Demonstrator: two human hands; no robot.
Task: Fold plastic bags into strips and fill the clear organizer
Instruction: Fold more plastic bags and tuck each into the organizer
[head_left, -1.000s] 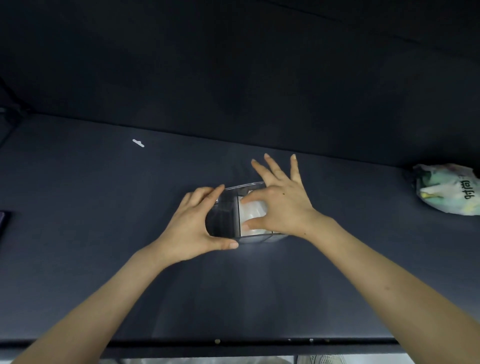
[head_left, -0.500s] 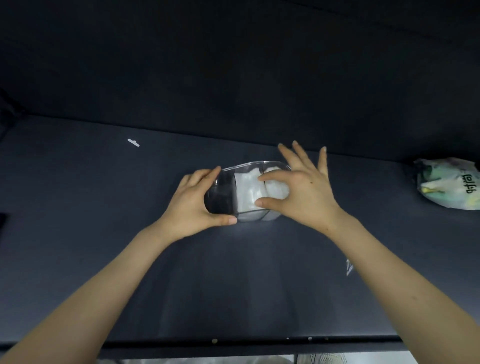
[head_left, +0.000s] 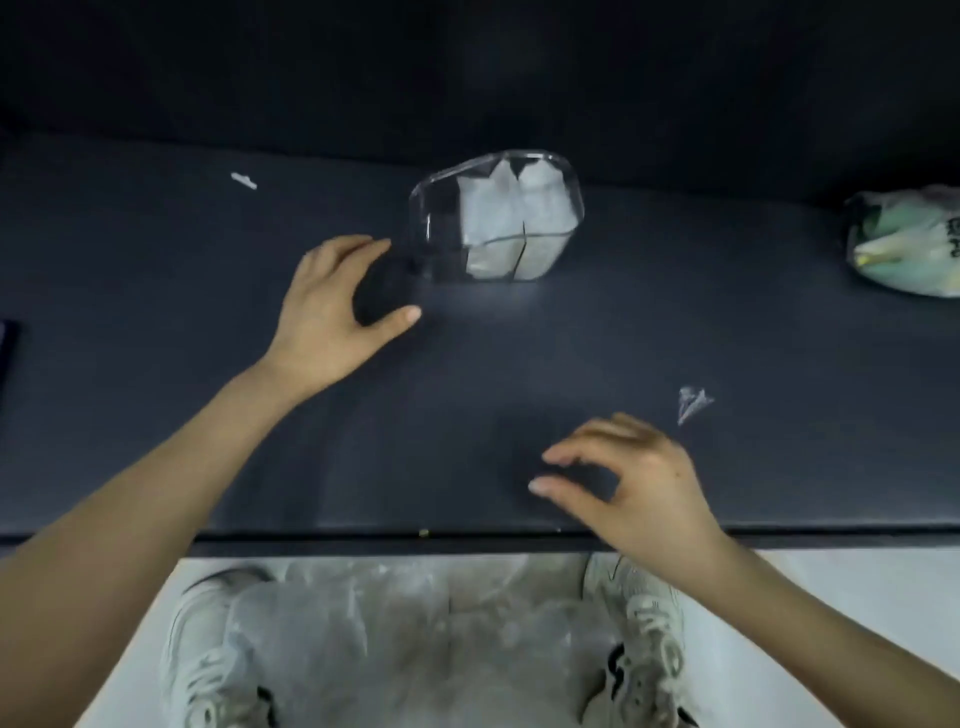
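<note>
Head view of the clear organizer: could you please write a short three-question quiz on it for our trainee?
1. True or false: the right hand is holding something.
2. Which compartment of the clear organizer looks empty? A) left B) middle C) right
3. Fill in: the printed bag lies on the table, far to the organizer's ____.
Key: 1 false; 2 A; 3 right.

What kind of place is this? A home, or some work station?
Probably a staged work bench, not a lived-in room: a dark table against a dark backdrop, with a clear organizer and a printed plastic bag on it.
</note>
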